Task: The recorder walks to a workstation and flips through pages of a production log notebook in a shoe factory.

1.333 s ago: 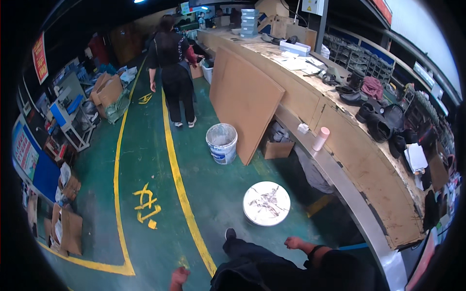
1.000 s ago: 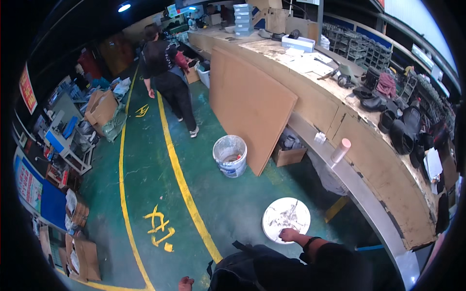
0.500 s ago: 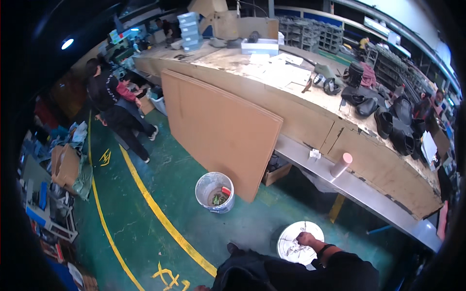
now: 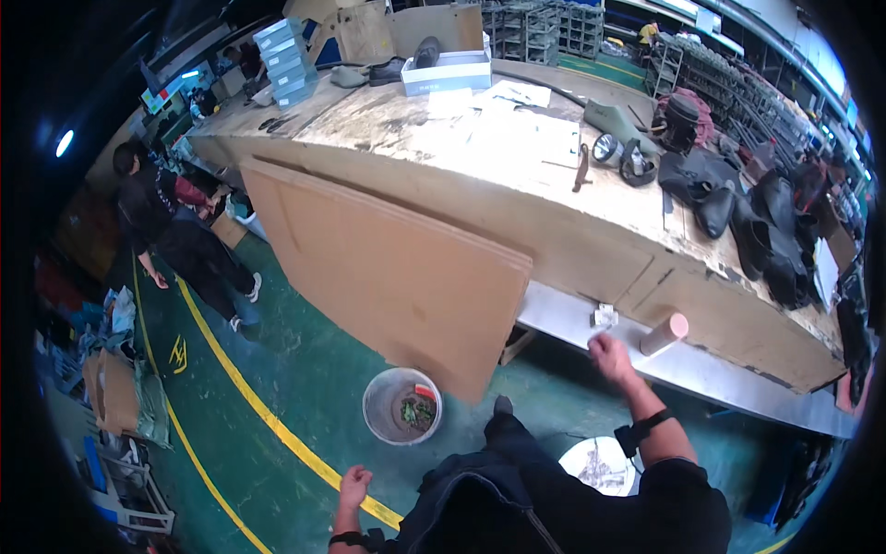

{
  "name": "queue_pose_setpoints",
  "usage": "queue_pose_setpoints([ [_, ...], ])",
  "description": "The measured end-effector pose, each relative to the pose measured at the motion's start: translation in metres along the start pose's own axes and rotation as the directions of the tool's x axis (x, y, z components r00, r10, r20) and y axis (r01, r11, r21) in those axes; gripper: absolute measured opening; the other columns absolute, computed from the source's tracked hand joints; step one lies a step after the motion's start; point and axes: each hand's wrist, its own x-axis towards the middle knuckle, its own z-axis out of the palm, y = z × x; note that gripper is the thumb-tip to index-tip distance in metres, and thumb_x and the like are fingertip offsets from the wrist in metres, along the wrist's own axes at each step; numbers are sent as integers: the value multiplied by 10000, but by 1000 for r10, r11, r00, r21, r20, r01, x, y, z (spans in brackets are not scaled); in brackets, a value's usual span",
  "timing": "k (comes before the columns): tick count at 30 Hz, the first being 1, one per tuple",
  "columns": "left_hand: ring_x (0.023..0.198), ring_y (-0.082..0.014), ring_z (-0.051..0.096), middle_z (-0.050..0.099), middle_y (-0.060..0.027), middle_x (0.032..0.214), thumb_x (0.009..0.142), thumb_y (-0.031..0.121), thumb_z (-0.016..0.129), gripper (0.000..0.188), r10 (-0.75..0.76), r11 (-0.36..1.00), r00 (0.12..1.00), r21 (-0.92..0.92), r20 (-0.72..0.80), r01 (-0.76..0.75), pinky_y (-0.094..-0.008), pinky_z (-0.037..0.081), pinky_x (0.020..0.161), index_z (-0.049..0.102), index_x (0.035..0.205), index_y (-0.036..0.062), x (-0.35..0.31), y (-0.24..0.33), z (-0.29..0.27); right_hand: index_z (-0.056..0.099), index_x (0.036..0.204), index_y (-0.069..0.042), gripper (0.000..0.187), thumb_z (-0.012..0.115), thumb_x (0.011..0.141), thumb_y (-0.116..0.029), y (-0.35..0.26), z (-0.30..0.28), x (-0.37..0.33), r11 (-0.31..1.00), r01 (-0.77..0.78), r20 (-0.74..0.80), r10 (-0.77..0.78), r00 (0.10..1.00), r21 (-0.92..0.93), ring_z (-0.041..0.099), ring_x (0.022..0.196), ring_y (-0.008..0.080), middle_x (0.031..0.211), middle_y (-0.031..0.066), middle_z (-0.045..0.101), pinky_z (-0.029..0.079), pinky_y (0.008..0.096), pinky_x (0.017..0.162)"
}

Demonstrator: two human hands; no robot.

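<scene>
My right hand is closed at the front edge of the metal shelf; whatever it holds, if anything, is hidden. Just beyond it on that shelf lies a small crumpled white item. A pink cylinder stands to its right. Low in the view, my left hand hangs above the floor with its fingers curled and nothing visible in them. The round white top of a stool or bucket, smeared with dark marks, is under my right forearm and partly covered by my body.
Ahead stands a bucket with scraps inside. Large cardboard sheets lean against the workbench, which carries black shoes, papers and an open shoe box. A person is at the left by yellow floor lines.
My right hand has left the round white top and risen to the shelf edge. My left hand has come further into view. The person at the left has shifted position, and my view has turned.
</scene>
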Motion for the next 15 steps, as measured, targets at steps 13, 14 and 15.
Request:
queue_pose_setpoints([
  [13, 958, -149, 635, 689, -76, 1047, 860, 155, 737, 500, -179, 976, 952, -74, 249, 202, -290, 502, 875, 549, 1290, -19, 108, 142, 113, 626, 977, -12, 141, 584, 969, -146, -185, -99, 220, 891, 448, -504, -420, 755, -72, 554, 602, 179, 706, 98, 589, 471, 302, 606],
  [14, 953, -147, 633, 687, -73, 1043, 866, 155, 735, 490, -164, 980, 950, -66, 266, 188, -288, 503, 872, 552, 1287, -18, 113, 152, 109, 626, 977, -12, 141, 584, 969, -146, -180, -93, 222, 899, 433, -504, -405, 763, -67, 554, 602, 179, 706, 98, 589, 471, 302, 606],
  [15, 953, -147, 633, 687, -73, 1043, 866, 155, 735, 490, -167, 980, 948, -59, 272, 190, -288, 503, 872, 552, 1287, -18, 119, 159, 108, 629, 968, -11, 130, 583, 965, -133, -175, -90, 230, 899, 430, -511, -408, 757, -80, 555, 596, 187, 704, 104, 586, 469, 305, 598],
])
